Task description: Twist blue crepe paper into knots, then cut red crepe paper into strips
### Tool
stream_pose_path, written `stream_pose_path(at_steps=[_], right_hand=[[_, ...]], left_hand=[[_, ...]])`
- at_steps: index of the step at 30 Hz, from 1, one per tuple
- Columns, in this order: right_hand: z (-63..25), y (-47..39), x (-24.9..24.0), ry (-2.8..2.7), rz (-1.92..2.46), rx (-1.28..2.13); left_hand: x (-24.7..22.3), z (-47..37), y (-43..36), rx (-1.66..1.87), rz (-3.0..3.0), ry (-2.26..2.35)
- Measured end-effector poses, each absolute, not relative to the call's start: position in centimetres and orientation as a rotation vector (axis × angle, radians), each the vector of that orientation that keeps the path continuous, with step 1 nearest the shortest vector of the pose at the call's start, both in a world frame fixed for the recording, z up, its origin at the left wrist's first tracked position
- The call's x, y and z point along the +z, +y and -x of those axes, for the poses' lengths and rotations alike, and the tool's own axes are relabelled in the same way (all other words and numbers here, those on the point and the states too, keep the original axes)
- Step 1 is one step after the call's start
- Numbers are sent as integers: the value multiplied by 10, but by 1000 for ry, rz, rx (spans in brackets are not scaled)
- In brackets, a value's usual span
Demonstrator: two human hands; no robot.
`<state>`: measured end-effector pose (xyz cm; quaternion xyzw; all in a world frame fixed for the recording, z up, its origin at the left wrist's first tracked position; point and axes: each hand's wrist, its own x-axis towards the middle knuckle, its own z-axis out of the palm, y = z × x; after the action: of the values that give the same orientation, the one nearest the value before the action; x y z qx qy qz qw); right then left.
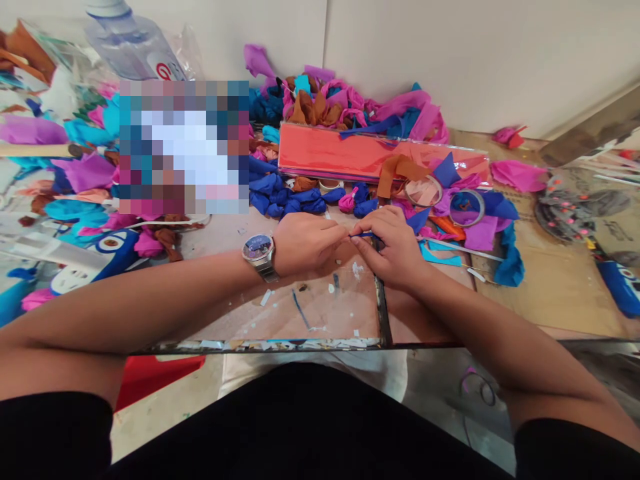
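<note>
My left hand (311,245), with a watch on its wrist, is closed in a pinch over the table. Its fingertips meet those of my right hand (393,247), which is closed too. Between them runs a thin dark-blue strip (364,235), pinched by both hands; most of it is hidden by the fingers. Just beyond my hands lie several twisted blue crepe-paper pieces (287,197) and a small pink bundle (349,199). Past my right hand are a tape roll (424,191) and another tape roll (467,207) among coloured paper scraps.
A flat packet of red paper (340,150) lies behind, with a crumpled paper heap (340,100) against the wall. At left stand a large plastic bottle (133,40) and more paper pieces (83,173). Cardboard (545,280) covers the right side. The table's front edge (320,345) is near my body.
</note>
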<state>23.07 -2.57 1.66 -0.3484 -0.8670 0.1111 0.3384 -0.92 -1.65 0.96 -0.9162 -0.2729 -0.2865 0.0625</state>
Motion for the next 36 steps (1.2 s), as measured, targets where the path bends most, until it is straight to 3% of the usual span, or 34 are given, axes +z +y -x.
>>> stream_pose_path(at_steps=[36], right_hand=[[-230, -24, 15, -2261, 907, 243]], left_hand=[[5, 9, -14, -971, 2947, -908]])
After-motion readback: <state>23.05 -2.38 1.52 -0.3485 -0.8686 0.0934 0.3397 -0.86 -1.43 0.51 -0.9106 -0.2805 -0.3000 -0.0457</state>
